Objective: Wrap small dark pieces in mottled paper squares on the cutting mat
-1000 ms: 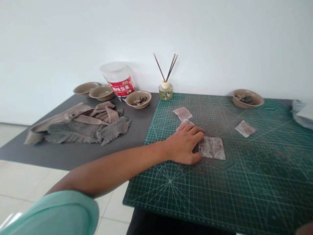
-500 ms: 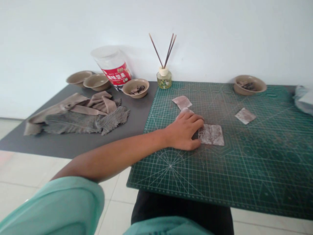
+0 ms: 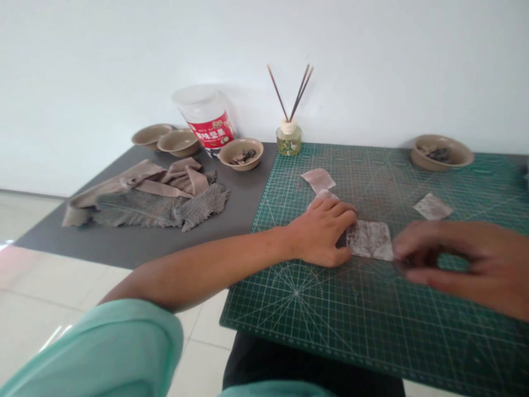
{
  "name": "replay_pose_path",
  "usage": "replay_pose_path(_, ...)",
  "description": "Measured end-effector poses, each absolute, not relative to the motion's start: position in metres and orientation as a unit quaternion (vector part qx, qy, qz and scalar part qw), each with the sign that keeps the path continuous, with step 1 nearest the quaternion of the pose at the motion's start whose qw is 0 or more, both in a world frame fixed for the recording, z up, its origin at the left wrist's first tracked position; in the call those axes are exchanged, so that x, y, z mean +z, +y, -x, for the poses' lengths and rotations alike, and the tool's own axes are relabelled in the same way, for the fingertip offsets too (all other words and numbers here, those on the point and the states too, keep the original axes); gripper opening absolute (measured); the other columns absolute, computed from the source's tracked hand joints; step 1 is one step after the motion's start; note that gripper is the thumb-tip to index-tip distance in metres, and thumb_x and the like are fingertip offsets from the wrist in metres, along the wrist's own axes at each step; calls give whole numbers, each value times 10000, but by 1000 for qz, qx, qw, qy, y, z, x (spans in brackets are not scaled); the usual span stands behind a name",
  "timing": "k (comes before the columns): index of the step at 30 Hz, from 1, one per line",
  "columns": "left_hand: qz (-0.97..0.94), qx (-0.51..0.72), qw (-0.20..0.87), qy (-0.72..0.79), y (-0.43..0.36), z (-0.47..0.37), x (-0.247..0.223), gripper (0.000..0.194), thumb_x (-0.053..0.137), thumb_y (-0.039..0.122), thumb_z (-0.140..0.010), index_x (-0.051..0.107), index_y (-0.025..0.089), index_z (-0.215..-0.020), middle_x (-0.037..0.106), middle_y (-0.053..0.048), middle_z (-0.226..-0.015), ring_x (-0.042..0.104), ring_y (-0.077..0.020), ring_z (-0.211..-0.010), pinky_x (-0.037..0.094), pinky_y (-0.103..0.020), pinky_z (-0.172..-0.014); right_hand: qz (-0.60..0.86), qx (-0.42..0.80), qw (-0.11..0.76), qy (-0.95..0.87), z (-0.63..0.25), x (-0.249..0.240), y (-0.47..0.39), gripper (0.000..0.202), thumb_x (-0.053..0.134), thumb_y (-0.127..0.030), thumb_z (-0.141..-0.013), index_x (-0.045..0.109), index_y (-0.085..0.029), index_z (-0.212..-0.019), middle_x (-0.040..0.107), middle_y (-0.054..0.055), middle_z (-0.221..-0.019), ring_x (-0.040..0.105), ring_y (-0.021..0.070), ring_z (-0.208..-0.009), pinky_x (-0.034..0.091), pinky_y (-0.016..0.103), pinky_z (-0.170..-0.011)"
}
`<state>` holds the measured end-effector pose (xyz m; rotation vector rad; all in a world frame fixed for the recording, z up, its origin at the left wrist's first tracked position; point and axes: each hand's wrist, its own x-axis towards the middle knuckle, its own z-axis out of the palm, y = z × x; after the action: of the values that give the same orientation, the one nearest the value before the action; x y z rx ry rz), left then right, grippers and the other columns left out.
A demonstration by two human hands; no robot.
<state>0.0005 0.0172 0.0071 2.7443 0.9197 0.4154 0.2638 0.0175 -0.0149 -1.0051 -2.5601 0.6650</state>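
Observation:
A flat, whitish square with brown stains lies on the green cutting mat. My left hand rests at its left side, thumb and curled fingers holding that edge down. From the right comes my right hand, blurred, with thumb and forefinger drawn together by the square's right edge; what is between the fingertips is too smeared to make out. Two paler squares, one behind my left hand and one farther right, lie on the mat. Another pale piece is partly hidden by my left hand.
A bowl of dark bits stands at the back right, another such bowl left of the mat. Behind are a reed diffuser, a clear tub with a red label and two more bowls. Crumpled grey-brown cloths lie left.
My right hand has come into view from the right, up to the square's right edge. My left hand stays on the square. The whole view has shifted slightly.

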Motion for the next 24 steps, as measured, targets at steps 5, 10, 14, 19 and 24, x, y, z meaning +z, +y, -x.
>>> replay_pose_path(5,-925,158,116,325,16,-1,7,507,627,409,-808,545,157,-1240,568,-141,-1416,484,-340,-1286,362,-510,-1153,377,215,166,-886,-254,42,2,180,649,-421,-932,729,-301,-1039,755,43,-940,717,274,-872,571,380,-724)
replay_pose_path(10,-925,156,111,329,16,-1,7,450,627,415,-809,576,172,-1185,570,-135,-1415,493,-341,-1277,365,-511,-1147,383,205,150,-888,-244,24,16,146,575,-342,-978,702,-268,-982,733,44,-993,703,253,-897,547,403,-823)
replay_pose_path(14,-927,159,102,324,16,-1,6,429,617,430,-820,590,166,-1156,580,-133,-1403,500,-336,-1260,374,-504,-1135,337,215,132,-907,-244,11,19,188,533,-297,-1004,714,-268,-963,728,41,-1054,696,245,-972,540,393,-860)
replay_pose_path(19,-926,158,97,328,17,-1,6,418,624,420,-810,589,174,-1147,586,-133,-1390,512,-338,-1237,390,-513,-1111,367,195,139,-899,-250,17,17,158,565,-319,-990,696,-254,-931,723,47,-1006,696,251,-907,537,409,-818)
replay_pose_path(24,-928,156,91,327,17,-2,6,442,618,441,-812,586,165,-1156,599,-140,-1364,518,-338,-1223,394,-510,-1106,314,210,124,-917,-249,15,17,193,531,-305,-1014,694,-250,-926,719,40,-993,694,228,-885,532,377,-784)
